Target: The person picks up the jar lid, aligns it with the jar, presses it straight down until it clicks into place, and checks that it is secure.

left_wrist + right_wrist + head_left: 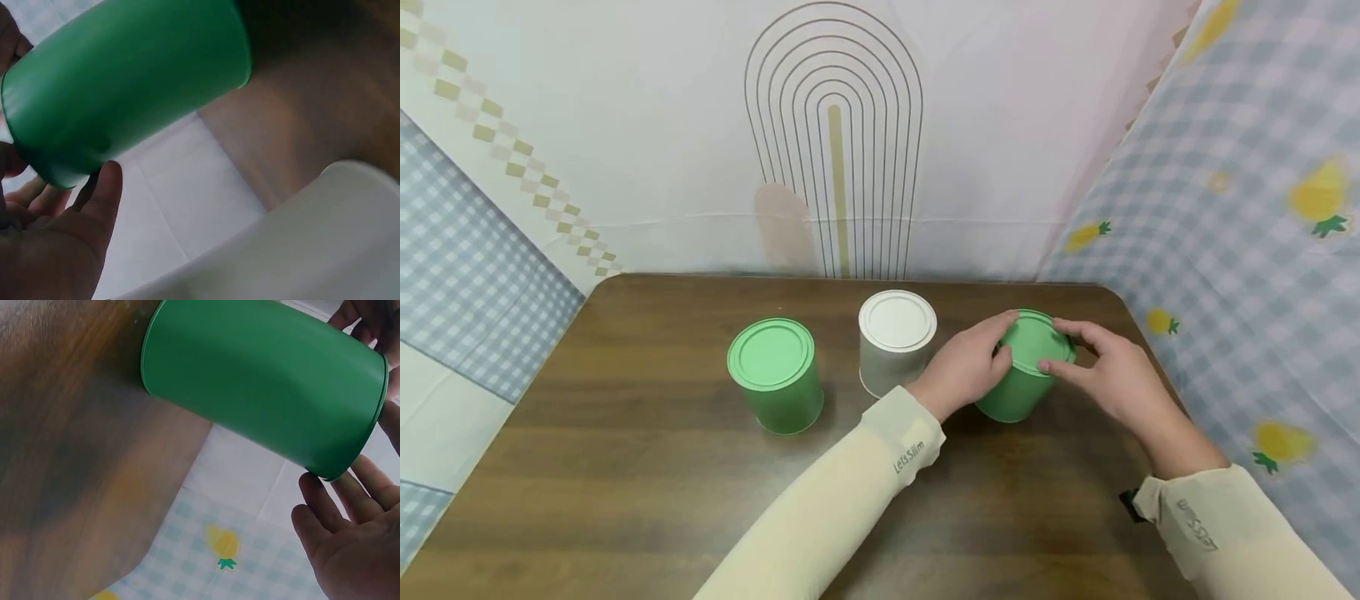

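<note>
The right-hand green can stands upright on the table, with a round green lid on top. From its left side my left hand holds the top rim, thumb at the near edge and fingers on the far edge. My right hand grips the rim from the right, its thumb lying over the lid's edge. In the left wrist view, fingertips touch the can's side just below the lid end. The right wrist view has fingertips right at that same rim.
Just left of my left hand stands a white can with a lid. Another lidded green can is farther left. All stand on a brown wooden table, with a white patterned cloth behind and a checked fruit cloth along the right.
</note>
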`<state>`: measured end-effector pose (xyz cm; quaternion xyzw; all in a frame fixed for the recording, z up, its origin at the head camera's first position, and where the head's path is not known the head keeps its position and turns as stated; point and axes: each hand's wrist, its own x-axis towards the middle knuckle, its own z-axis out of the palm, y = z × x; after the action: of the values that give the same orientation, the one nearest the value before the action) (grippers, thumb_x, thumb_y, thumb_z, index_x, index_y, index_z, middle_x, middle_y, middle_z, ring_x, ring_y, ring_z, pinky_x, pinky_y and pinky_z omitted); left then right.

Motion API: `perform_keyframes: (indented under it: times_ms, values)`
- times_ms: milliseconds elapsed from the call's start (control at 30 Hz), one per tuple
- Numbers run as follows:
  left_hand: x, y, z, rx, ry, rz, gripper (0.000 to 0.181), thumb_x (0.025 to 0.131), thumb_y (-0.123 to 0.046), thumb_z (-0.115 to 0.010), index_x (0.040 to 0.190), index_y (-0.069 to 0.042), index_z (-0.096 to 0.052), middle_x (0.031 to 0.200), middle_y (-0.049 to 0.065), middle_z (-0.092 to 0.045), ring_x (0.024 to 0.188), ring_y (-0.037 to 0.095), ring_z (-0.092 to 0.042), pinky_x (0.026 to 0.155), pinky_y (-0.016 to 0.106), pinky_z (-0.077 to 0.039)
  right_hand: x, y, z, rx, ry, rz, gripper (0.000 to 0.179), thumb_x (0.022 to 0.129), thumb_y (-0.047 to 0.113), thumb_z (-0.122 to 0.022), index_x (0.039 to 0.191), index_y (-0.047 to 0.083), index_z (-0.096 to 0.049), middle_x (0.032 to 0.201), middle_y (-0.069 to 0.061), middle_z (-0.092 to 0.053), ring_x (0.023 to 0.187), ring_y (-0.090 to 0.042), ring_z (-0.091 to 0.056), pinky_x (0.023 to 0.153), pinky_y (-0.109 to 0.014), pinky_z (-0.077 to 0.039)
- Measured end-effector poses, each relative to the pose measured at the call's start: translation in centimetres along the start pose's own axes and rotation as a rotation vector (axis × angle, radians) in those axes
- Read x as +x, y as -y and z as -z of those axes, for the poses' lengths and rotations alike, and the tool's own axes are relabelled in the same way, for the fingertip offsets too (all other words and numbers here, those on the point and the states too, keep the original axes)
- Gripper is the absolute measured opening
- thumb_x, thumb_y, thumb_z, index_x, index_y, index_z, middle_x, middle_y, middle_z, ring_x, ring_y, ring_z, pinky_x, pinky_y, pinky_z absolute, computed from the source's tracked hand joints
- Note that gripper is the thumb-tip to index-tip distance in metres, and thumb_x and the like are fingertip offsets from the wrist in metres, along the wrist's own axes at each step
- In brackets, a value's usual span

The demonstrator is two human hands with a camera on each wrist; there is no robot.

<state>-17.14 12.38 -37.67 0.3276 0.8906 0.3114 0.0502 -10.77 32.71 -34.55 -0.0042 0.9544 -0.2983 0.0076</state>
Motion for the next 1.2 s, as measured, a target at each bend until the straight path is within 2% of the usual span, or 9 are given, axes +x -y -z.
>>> perform_keyframes:
  times_ms: [67,167,367,567,733,867,1000,1200]
  values:
    - [-0.1,0.2,-0.4,-0.006,-0.024,-0.030,0.052,0.105,-0.021,-0.045,0.156,-0.014,-0.037,0.158,-0.003,-0.040,0.141,0.009,-0.042,0.113,0.021,-0.035,-0.2,-0.1,-0.1,0.005,-0.017,0.011,0.077,0.090,0.053,-0.070,0.149,0.009,-0.047,0.149,-0.020,-0.048,0.133,-0.050,-0.044,0.098,-0.063,-0.045]
    - [-0.2,0.4,-0.5,0.005,-0.037,-0.057,0.052,0.106,-0.020,-0.045,0.156,-0.012,-0.037,0.159,-0.001,-0.040,0.142,0.009,-0.040,0.114,0.021,-0.034,-0.4,-0.2,-0.3,-0.008,-0.030,0.025,0.075,0.091,0.051,-0.069,0.149,0.008,-0.048,0.148,-0.021,-0.049,0.130,-0.051,-0.046,0.097,-0.062,-0.046]
    - [-0.5,0.3,-0.1,0.031,-0.008,-0.083,0.053,0.107,-0.022,-0.044,0.157,-0.011,-0.034,0.160,0.001,-0.036,0.143,0.011,-0.038,0.115,0.022,-0.032,-0.5,-0.1,-0.3,-0.047,-0.040,0.069,0.070,0.093,0.047,-0.069,0.146,0.005,-0.051,0.148,-0.020,-0.050,0.124,-0.050,-0.052,0.093,-0.060,-0.049]
    - [-0.8,0.3,0.1,0.068,0.007,-0.114,0.062,0.105,-0.039,-0.050,0.158,-0.012,-0.031,0.163,0.003,-0.031,0.145,0.014,-0.037,0.115,0.027,-0.034,-0.9,-0.1,-0.6,-0.093,-0.063,0.159,0.058,0.096,0.040,-0.067,0.138,0.001,-0.056,0.151,-0.018,-0.047,0.125,-0.047,-0.051,0.095,-0.062,-0.046]
    - [-1.4,0.3,0.2,0.136,-0.004,-0.118,0.066,0.103,-0.047,-0.051,0.157,-0.014,-0.033,0.164,0.004,-0.030,0.147,0.017,-0.035,0.114,0.035,-0.038,-1.3,-0.1,-1.0,-0.101,-0.116,0.186,0.054,0.096,0.037,-0.069,0.134,0.000,-0.059,0.150,-0.019,-0.048,0.129,-0.047,-0.049,0.094,-0.065,-0.044]
    - [-2.2,0.4,0.5,0.198,0.001,-0.120,0.069,0.102,-0.051,-0.050,0.158,-0.015,-0.033,0.164,0.005,-0.028,0.148,0.021,-0.033,0.115,0.040,-0.037,-1.9,0.0,-1.6,-0.093,-0.152,0.221,0.053,0.094,0.034,-0.071,0.132,-0.001,-0.060,0.150,-0.021,-0.047,0.131,-0.048,-0.047,0.094,-0.068,-0.042]
    - [-3.5,0.6,0.9,0.254,-0.002,-0.151,0.071,0.101,-0.055,-0.048,0.157,-0.014,-0.034,0.164,0.007,-0.028,0.148,0.026,-0.032,0.118,0.042,-0.033,-2.7,0.2,-2.2,-0.075,-0.182,0.265,0.052,0.092,0.030,-0.074,0.131,-0.002,-0.061,0.150,-0.021,-0.047,0.131,-0.049,-0.046,0.093,-0.069,-0.041]
    - [-5.7,0.8,1.4,0.296,-0.018,-0.191,0.072,0.101,-0.063,-0.040,0.157,-0.018,-0.037,0.164,0.003,-0.029,0.150,0.026,-0.028,0.121,0.046,-0.026,-4.1,0.7,-2.7,-0.039,-0.190,0.286,0.056,0.090,0.029,-0.078,0.135,0.003,-0.059,0.152,-0.016,-0.046,0.135,-0.046,-0.043,0.095,-0.071,-0.038]
